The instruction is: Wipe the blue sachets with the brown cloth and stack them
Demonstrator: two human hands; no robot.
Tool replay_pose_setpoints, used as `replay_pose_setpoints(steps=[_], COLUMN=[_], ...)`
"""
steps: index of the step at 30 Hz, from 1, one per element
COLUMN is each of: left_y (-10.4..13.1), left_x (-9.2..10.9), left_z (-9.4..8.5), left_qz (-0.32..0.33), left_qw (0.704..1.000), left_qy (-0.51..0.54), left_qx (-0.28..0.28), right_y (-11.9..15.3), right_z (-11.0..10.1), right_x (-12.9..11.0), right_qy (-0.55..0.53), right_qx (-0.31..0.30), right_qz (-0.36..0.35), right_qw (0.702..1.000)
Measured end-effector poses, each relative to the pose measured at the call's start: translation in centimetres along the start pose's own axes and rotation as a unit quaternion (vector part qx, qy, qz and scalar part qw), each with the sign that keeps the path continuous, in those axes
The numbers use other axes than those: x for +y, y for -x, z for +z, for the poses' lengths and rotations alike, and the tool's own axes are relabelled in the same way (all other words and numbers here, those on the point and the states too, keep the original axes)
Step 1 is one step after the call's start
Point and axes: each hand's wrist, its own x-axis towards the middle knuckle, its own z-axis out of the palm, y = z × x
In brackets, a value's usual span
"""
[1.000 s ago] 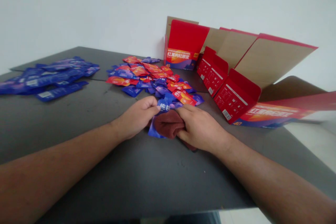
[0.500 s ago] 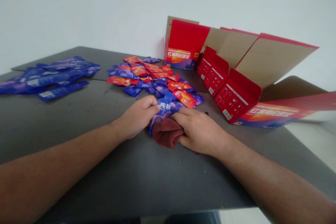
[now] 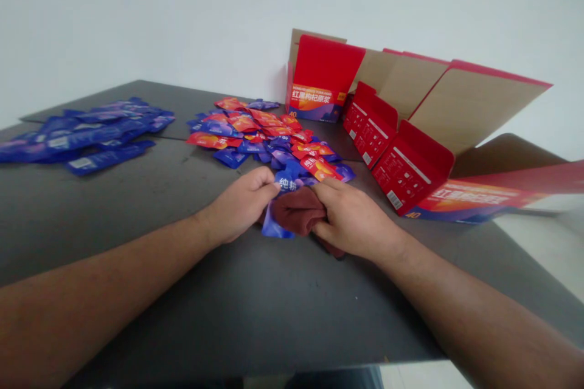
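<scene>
Pinched between the fingers of my left hand (image 3: 241, 203) is the upper left edge of a blue pouch (image 3: 277, 228) with white characters. My right hand (image 3: 349, 213) is closed on a brown cloth (image 3: 298, 209), which lies against the front of the pouch and covers its middle. The pouch's lower end shows below the cloth. Just beyond both hands lies a mixed pile of red pouches (image 3: 262, 117) and blue pouches (image 3: 231, 157).
A second pile, all blue pouches (image 3: 104, 130), lies at the left of the dark table (image 3: 219, 322). Open red cartons (image 3: 406, 164) with raised flaps stand at the right, and one (image 3: 314, 94) is at the back by the wall.
My right hand and the cloth have moved slightly up and away over the pouch, whose lower end now shows more. My left hand has hardly moved.
</scene>
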Motion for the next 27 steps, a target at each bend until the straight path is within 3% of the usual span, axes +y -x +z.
replay_pose_setpoints(steps=[2,6,12,17,23,27], left_y=[-0.01,0.1,0.1,0.06,0.17,0.19], left_x=[-0.04,0.13,0.21,0.17,0.37,0.44], left_z=[0.04,0.11,0.13,0.06,0.09,0.06], left_qz=[0.0,0.024,0.0,0.025,0.012,0.023], left_qw=[1.0,0.999,1.0,0.999,0.999,0.999], left_qy=[-0.001,-0.026,0.001,-0.033,-0.041,-0.047], left_qx=[-0.003,0.004,-0.004,0.004,0.006,0.005], right_y=[0.01,0.13,-0.03,0.08,-0.12,0.04], right_z=[0.02,0.08,0.12,0.16,0.33,0.39], right_x=[0.06,-0.37,-0.18,-0.45,0.13,-0.29], right_qy=[0.001,-0.015,0.005,-0.014,0.003,-0.014], right_qx=[0.001,-0.038,-0.001,-0.038,0.004,-0.024], right_qz=[0.002,-0.063,0.01,-0.068,0.007,-0.046], right_qw=[1.0,0.997,1.0,0.997,1.0,0.999])
